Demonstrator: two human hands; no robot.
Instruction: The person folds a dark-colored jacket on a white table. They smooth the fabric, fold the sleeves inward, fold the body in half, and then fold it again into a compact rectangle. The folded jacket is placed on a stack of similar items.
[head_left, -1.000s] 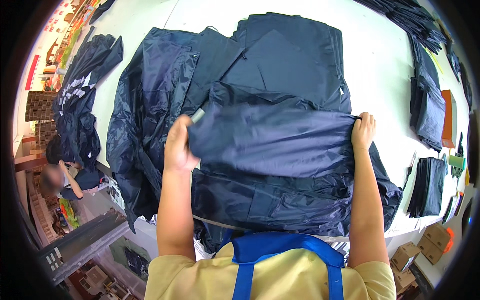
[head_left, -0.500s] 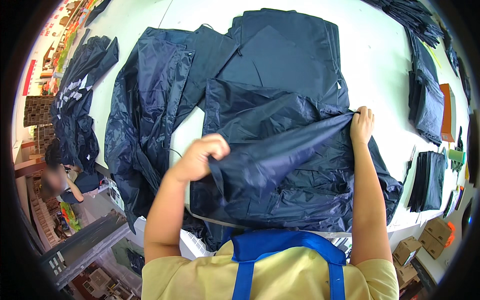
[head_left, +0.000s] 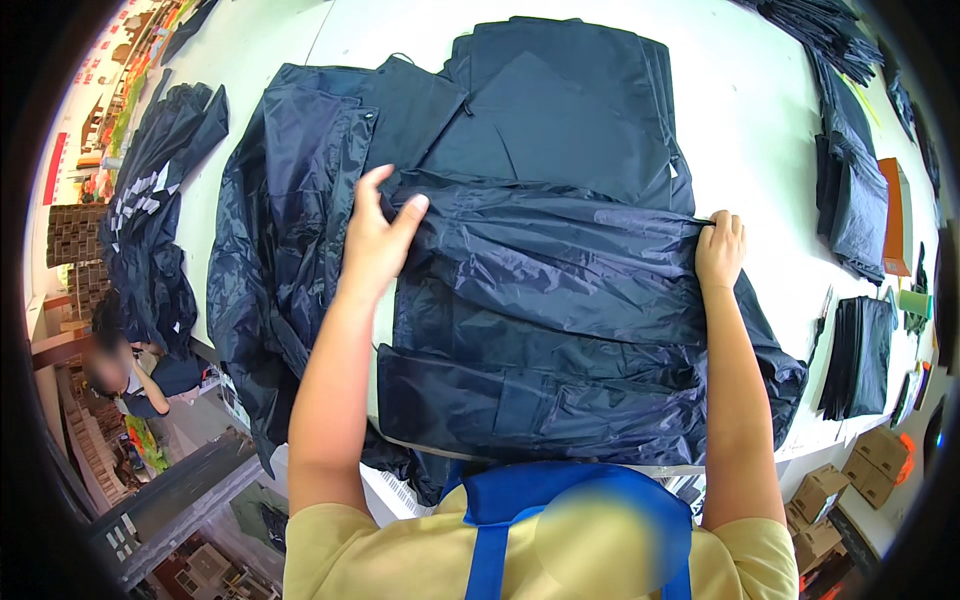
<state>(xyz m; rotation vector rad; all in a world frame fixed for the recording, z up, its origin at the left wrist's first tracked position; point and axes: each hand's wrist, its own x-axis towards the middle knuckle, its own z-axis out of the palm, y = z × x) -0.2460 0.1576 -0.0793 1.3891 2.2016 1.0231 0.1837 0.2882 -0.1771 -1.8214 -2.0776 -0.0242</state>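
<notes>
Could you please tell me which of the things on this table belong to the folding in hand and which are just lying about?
In hand: navy garment, left hand, right hand.
Lying about: folded stack, dark pile, cardboard boxes.

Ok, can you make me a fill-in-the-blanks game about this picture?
1. The raincoat being folded is dark ____.
2. The left hand lies ____ on the raincoat, fingers spread.
3. The right hand pinches the raincoat's ____ edge.
4. The raincoat rests on a ____ table.

Missing words: blue; flat; right; white
</notes>
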